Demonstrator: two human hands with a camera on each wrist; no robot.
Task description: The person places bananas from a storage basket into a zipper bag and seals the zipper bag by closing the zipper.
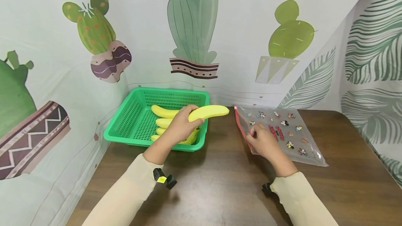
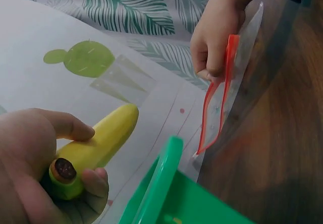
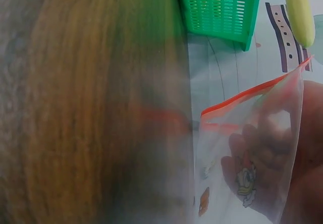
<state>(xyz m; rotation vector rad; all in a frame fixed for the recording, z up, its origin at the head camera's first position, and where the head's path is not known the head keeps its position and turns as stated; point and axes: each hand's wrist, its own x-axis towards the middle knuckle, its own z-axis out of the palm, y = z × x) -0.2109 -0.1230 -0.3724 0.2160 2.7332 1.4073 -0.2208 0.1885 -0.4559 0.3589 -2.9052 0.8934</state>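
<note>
Cactus-print backdrop (image 1: 240, 37); brown desk (image 1: 216, 187). Green basket (image 1: 127, 114) holds bananas (image 1: 162, 122). Clear bag (image 1: 292, 137): right hand (image 1: 263, 140) grips it near the red rim (image 1: 240, 122). Left hand (image 1: 183, 125) grips one banana (image 1: 210, 112) at the basket's right edge. Risk: slack bag could sag closed, snagging the banana's tip.

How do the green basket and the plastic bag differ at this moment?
The green basket is opaque with slotted walls; the plastic bag is see-through with printed figures. The basket holds bananas, while no banana shows in the bag. The right hand holds the bag by its red edge; the basket stands ungripped. Both rest on the wooden table.
</note>
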